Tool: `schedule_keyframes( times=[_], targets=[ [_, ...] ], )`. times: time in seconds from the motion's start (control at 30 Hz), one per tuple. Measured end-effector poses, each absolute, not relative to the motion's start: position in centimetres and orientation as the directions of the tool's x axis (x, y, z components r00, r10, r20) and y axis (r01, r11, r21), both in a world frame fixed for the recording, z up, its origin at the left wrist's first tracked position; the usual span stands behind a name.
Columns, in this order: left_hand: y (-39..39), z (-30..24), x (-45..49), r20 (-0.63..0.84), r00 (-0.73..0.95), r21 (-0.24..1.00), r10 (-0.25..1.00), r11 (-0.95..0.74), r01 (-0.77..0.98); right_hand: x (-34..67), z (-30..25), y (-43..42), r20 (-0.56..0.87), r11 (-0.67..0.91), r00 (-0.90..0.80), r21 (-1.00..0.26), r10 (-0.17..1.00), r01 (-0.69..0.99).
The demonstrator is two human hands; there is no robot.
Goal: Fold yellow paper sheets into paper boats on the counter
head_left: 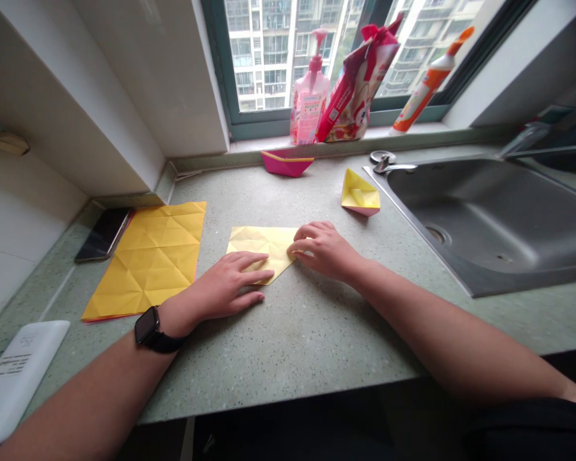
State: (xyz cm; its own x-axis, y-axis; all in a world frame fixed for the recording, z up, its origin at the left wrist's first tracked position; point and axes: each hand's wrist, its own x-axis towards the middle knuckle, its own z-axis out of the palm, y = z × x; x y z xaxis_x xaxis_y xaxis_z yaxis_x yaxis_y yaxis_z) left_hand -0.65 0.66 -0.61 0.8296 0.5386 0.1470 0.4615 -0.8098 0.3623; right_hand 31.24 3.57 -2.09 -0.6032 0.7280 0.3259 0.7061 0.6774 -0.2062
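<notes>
A pale yellow sheet of folding paper (254, 241) with crease lines lies on the counter between my hands; its lower right edge runs at a slant. My left hand (230, 282) rests on the paper's lower left part, fingers stretched out and apart. At the right corner, the fingers of my right hand (324, 250) are bent together on the paper's edge, partly hiding it. Beyond them stand a pink folded paper boat (288, 165) and a yellow and pink one (361, 193). To the left lies a stack of creased orange-yellow paper (153, 256).
A steel sink (499, 218) is set into the counter at right. Along the windowsill stand a pink pump bottle (310, 105), a red and white bag (358, 89) and an orange and white bottle (427, 86). A phone (104, 234) and a white device (24, 378) lie at left.
</notes>
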Motion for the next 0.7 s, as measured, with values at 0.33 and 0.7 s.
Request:
schedule_keyframes(
  times=[0.33,0.7],
  targets=[
    [0.4,-0.6,-0.3,0.101,0.828,0.273,0.551,-0.816,0.51,30.6,-1.7,2.7,0.304,0.787,-0.726,-0.221,0.617,0.576],
    [0.3,-0.8,-0.2,0.101,0.836,0.327,0.539,-0.812,0.484,29.6,-0.7,0.6,0.24,0.848,-0.815,-0.203,0.527,0.489]
  ],
)
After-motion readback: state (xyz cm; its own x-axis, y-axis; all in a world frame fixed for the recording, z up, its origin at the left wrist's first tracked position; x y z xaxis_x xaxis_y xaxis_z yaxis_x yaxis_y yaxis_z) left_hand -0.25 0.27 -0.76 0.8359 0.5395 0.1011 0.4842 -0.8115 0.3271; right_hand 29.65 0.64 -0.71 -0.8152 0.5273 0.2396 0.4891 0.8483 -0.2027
